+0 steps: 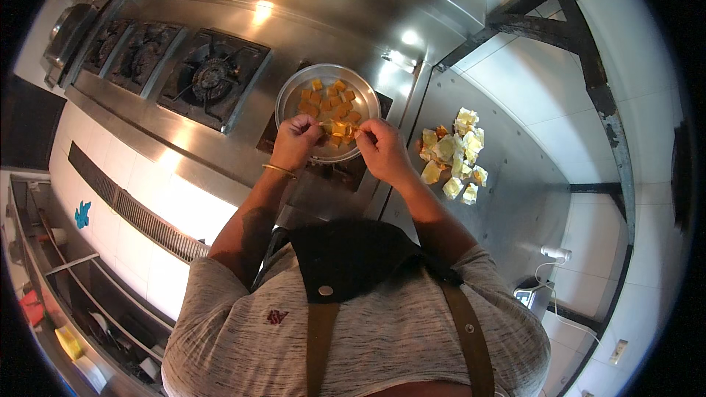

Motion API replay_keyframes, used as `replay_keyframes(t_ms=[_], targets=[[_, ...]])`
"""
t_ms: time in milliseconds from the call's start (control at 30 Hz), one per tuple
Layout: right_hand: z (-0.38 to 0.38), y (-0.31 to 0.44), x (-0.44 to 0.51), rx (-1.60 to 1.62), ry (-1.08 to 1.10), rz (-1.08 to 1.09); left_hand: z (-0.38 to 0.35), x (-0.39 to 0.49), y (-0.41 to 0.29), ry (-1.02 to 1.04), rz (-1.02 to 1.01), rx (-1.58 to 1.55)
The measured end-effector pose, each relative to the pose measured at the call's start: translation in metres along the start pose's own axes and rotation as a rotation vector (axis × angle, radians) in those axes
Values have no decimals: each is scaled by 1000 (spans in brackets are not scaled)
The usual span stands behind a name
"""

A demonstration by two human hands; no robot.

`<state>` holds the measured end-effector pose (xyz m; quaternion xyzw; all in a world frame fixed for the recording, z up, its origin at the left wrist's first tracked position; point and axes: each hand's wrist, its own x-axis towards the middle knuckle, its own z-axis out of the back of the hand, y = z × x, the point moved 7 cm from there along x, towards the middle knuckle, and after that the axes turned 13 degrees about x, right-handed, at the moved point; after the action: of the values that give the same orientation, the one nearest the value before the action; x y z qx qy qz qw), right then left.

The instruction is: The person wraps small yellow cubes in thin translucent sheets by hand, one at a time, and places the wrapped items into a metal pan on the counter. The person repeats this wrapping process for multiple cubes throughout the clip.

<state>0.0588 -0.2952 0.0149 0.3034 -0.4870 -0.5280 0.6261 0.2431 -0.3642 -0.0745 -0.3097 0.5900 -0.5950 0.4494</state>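
A round metal pan (370, 98) sits over the right-hand burner area, with several orange-brown cubes (325, 105) on its bottom. Over the pan's near side, my left hand (298, 140) and my right hand (379, 146) pinch opposite ends of a shiny yellow wrapper (339, 129); whether a cube is inside it I cannot tell. A gold-coloured bangle (279, 170) circles my left wrist. To the right of my right hand, a heap of crumpled yellow and white wrappers (458, 149) lies on the steel table.
An unlit gas burner with an iron grate (212, 77) lies left of the pan, with further burners beyond. The steel table (513, 176) extends to the right, bordered by a dark metal frame (595, 77). A device with a white cable (532, 295) sits near its lower right.
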Motion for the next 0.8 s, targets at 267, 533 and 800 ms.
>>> replay_keyframes(t_ms=[267,533,800], targets=[[6,-32,27,-31,81,-83,-14,22,-33,80,-16,-371],[-18,-77,30,502,-56,-474,-12,38,-19,-110,-93,-112],[-35,-82,39,526,-87,-450,-9,34,5,-216,97,-454]])
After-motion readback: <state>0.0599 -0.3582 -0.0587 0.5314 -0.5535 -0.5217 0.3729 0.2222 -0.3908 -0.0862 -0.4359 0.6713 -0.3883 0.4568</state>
